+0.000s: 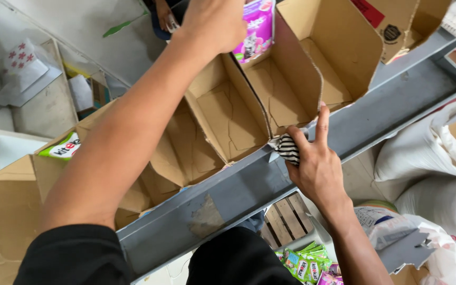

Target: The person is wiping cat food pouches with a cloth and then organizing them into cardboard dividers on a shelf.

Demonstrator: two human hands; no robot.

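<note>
— While you leaned over that shelf, what did each hand have?

— As I reached out, my left hand (212, 21) was closed on a pink pet-food pouch (257, 26), fingers wrapped over its top, holding it above the far cardboard display boxes. My right hand (315, 169) pinched a striped black-and-white cloth (288, 148) between thumb and curled fingers, with the index finger sticking straight up, and pressed it against the near edge of the grey shelf (397, 105).

— Where was the pouch against the boxes?

— It hung upright between two open cardboard boxes: the middle box (228, 116), just below my wrist, and the right box (312, 68), whose tall flap stood beside the pouch. Both stood on the grey shelf's back half, touching each other.

— And farther out?

— Another open box (175, 158) sat under my forearm toward the shelf's left end. Below the shelf's front edge lay a wooden pallet (286, 216), a pile of green and pink pouches (307, 264), and white sacks (434, 158) off to the right. Someone else's hand (163, 13) showed at the far top, beyond the boxes.
</note>
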